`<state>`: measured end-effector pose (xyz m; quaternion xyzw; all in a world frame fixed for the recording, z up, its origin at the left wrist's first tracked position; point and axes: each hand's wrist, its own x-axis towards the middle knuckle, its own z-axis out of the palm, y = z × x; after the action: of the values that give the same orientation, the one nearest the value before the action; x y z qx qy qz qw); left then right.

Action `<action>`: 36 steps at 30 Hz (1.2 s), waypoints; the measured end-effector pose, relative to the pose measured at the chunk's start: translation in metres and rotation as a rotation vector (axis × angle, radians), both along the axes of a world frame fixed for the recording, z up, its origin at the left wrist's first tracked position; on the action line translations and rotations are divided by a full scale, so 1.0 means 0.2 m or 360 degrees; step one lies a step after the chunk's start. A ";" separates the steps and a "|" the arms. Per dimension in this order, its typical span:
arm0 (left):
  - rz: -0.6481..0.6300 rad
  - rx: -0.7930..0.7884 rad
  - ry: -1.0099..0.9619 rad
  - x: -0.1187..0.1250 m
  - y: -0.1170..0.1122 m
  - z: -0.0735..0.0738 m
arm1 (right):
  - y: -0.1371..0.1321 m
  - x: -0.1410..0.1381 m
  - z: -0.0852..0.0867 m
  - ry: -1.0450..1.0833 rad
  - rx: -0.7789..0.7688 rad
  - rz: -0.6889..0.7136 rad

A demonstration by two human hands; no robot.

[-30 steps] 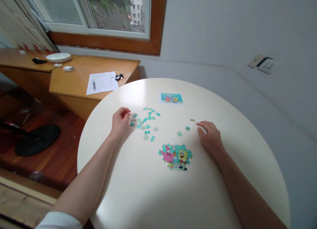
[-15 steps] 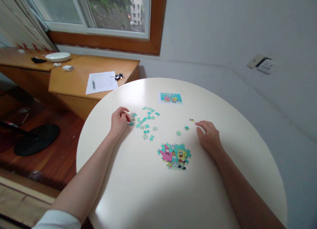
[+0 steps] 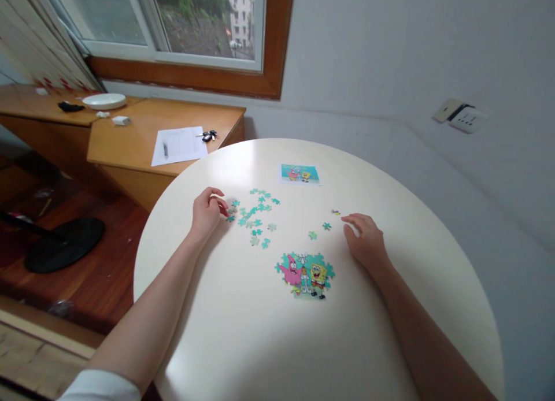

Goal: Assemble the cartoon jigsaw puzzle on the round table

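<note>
Flat teal jigsaw pieces (image 3: pixel 250 214) lie just right of left hand (image 3: pixel 205 215) — half-curled fingers, can't tell if gripping (right hand (image 3: pixel 367 240), fingers parted, farther off).

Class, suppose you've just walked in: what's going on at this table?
A person has both hands at a round white table with a partly assembled jigsaw. The left hand is beside a scatter of loose pieces; whether it touches one is unclear. The right hand, thumb and forefinger apart, is near three separate pieces. Beyond the pieces lies a picture card showing similar cartoon figures.
</note>
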<state>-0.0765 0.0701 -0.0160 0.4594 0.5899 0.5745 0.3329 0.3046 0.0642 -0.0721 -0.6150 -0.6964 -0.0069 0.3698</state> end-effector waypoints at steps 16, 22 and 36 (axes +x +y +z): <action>0.0145 0.0239 0.0301 -0.07 0.07 -0.11 | 0.00 0.00 -0.01 -0.0028 0.0030 0.0007; 0.0171 0.0209 0.0388 -0.06 0.07 -0.10 | 0.00 -0.01 -0.01 -0.0016 0.0034 0.0007; 0.0177 0.0128 0.0425 -0.04 0.04 -0.08 | 0.01 0.00 -0.01 0.0000 -0.0008 0.0005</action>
<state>-0.0850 0.0790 -0.0317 0.5112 0.6300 0.5491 0.2005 0.3045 0.0656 -0.0746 -0.6150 -0.6973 -0.0047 0.3682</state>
